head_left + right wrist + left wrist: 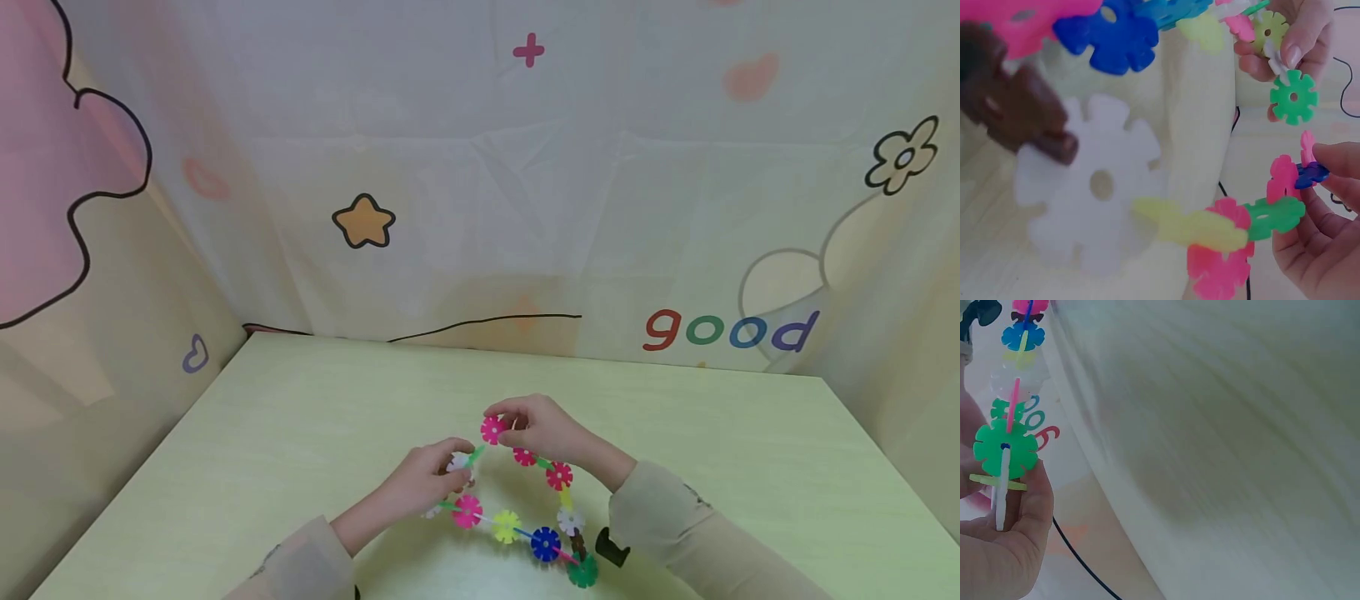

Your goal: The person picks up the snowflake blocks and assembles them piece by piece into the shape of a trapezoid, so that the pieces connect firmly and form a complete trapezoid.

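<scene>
A bent chain of slotted, flower-shaped plastic discs hangs between both hands over the table, in pink, yellow, blue, white, brown and green. My left hand (420,483) pinches white and yellow discs near one end. A green disc (1294,97) sticks out past its fingertips toward my right hand. My right hand (543,425) grips the other end between thumb and fingers, where a pink disc (492,430) and a dark blue disc (1312,175) join. The two ends stand apart. Lower in the loop are a blue disc (546,544) and a green disc (582,572).
The pale green table (337,392) spreads under the hands. Behind it hangs a printed cloth (450,167) with a star and the word "good". A black piece (612,547) sits by the right sleeve, close to the chain.
</scene>
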Demonstrator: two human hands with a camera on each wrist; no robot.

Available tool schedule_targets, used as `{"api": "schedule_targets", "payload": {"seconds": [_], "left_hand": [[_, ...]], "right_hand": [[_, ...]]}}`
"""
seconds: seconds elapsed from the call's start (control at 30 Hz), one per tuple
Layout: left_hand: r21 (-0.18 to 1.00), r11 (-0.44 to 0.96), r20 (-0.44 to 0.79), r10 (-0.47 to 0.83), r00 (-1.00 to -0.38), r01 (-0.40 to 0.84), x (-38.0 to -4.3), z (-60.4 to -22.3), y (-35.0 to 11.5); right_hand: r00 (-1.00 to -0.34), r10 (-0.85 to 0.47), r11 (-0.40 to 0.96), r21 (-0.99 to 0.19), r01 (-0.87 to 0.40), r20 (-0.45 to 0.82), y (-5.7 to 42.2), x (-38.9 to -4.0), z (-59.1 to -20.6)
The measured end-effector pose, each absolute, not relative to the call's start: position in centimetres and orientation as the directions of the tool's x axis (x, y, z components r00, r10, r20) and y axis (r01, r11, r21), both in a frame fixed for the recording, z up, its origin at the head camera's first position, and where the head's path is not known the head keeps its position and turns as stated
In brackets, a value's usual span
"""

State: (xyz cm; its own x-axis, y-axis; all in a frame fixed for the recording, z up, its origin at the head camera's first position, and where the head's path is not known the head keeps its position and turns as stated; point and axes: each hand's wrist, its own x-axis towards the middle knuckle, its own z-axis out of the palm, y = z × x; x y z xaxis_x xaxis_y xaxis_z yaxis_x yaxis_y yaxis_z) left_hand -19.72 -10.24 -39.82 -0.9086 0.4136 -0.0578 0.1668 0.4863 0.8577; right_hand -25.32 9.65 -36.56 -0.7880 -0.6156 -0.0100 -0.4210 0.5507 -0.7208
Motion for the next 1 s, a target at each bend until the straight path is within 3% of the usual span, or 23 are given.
{"api": "schedule_targets", "payload": {"seconds": [0.37,0.63,1.0], "left_hand": [[0.857,0.481,-0.044,0.424,-0.905,0.184,-19.5,-40.2,-10.0],[0.858,0.472,-0.009,0.405,-0.914,0.201,-19.3,-40.1,-9.8],[0.865,0.449,0.029,0.401,-0.916,0.224,-19.1,-39.9,-9.4]], "right_hand": [[-0.751,-0.658,0.537,-0.670,-0.513,0.048,9.5,-24.2,-35.8],[-0.730,-0.675,0.472,-0.695,-0.543,0.112,10.0,-23.8,-35.7],[-0.759,-0.636,0.399,-0.783,-0.477,0.139,10.5,-23.4,-35.5]]}}
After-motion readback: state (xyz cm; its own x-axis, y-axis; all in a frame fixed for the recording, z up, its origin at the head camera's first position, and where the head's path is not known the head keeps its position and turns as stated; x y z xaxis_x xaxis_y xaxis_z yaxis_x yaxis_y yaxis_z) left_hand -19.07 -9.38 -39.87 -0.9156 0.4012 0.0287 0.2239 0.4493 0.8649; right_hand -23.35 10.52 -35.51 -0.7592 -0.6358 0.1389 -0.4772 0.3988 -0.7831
